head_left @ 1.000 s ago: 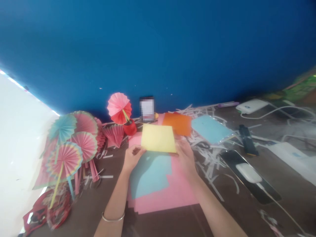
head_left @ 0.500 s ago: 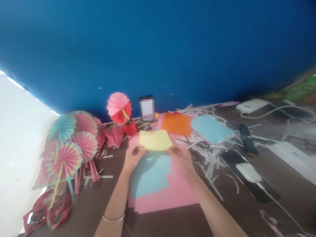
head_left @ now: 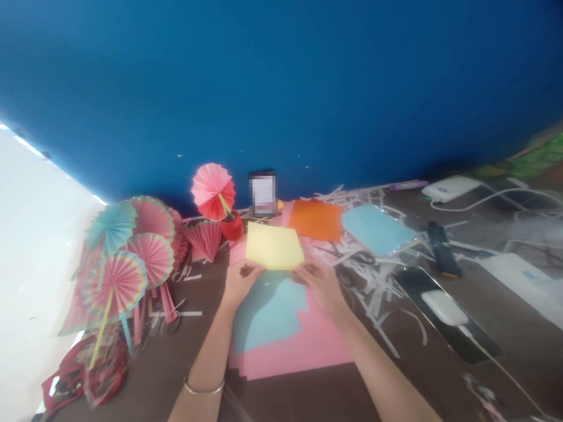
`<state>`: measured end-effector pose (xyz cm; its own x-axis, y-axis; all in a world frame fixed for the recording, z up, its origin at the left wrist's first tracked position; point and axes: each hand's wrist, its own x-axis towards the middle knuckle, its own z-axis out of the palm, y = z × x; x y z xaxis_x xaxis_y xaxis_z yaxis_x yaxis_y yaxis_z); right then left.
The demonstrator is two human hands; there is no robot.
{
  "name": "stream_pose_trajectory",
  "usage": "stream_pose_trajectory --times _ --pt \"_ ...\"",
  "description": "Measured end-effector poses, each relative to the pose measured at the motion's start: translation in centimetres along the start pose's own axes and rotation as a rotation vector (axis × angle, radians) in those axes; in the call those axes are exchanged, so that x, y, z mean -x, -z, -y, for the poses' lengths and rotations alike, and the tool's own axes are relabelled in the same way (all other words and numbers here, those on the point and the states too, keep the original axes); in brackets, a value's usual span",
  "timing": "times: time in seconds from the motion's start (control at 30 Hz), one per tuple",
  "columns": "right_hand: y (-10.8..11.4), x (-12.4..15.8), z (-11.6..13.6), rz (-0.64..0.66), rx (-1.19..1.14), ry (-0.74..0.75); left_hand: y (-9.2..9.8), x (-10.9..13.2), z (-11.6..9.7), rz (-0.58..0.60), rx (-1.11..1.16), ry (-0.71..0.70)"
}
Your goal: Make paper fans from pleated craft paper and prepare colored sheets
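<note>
A sheet of yellow paper (head_left: 275,246) is held up between my two hands, over a pile of coloured sheets. My left hand (head_left: 241,281) pinches its lower left corner between thumb and fingers. At the lower right corner my right hand (head_left: 320,283) pinches it the same way. Under the hands lies light blue paper (head_left: 272,319), with a notched right edge, on top of larger pink sheets (head_left: 303,357). The yellow sheet hides the far part of this pile.
Pleated paper fans (head_left: 116,281) crowd the left side. A red pot (head_left: 231,225) holds another pink fan (head_left: 213,192). Orange paper (head_left: 314,220), a blue packet (head_left: 376,228) and white paper strips (head_left: 373,281) lie beyond. A phone (head_left: 479,343) with a white charger (head_left: 444,308) sits at right.
The yellow sheet has tipped up a little, its far edge rising and more of its face showing. Both hands keep their pinch and have shifted only slightly.
</note>
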<state>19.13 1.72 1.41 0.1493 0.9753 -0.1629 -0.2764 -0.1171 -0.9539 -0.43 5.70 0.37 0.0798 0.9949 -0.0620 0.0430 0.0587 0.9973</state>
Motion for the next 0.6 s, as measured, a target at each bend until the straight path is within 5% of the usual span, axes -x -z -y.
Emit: stream_pose_trajectory --times 0.6 --pt "0.2 0.1 -0.3 0.01 0.093 0.065 -1.3 -0.1 0.3 -0.036 0.251 0.023"
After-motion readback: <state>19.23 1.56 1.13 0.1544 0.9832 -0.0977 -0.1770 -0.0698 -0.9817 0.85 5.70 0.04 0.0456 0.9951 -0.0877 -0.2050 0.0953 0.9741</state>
